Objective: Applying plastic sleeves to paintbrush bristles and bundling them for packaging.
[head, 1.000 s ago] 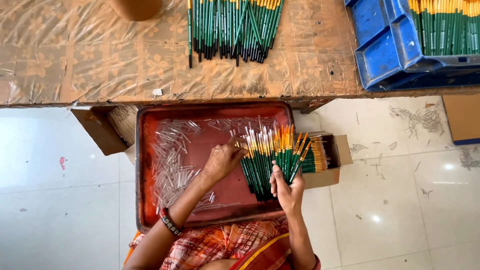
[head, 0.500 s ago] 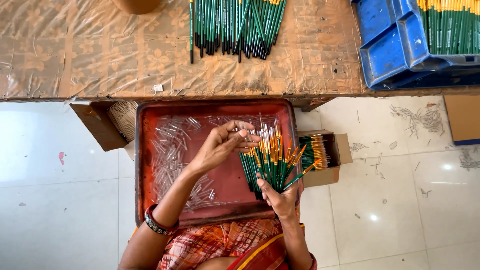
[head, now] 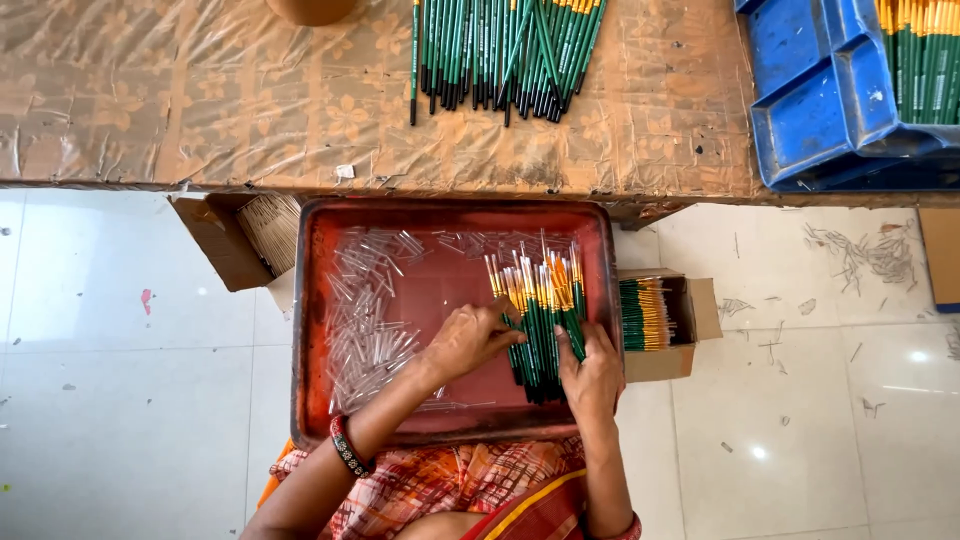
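Note:
A red tray rests on my lap. In it lies a bunch of green-handled paint brushes with yellow ferrules, tips pointing away from me. My right hand grips the lower ends of the bunch. My left hand rests on the bunch's left side, fingers on the handles. Several clear plastic cap tubes lie scattered over the tray's left half.
A low table under patterned plastic holds more green brushes. Blue trays with brushes stand at its right end. A small cardboard box of brushes sits right of the red tray, another box at its left.
The bunch, held raised and fanned in my right hand, now lies lower in the tray. My left hand came down from above the tubes onto the brushes.

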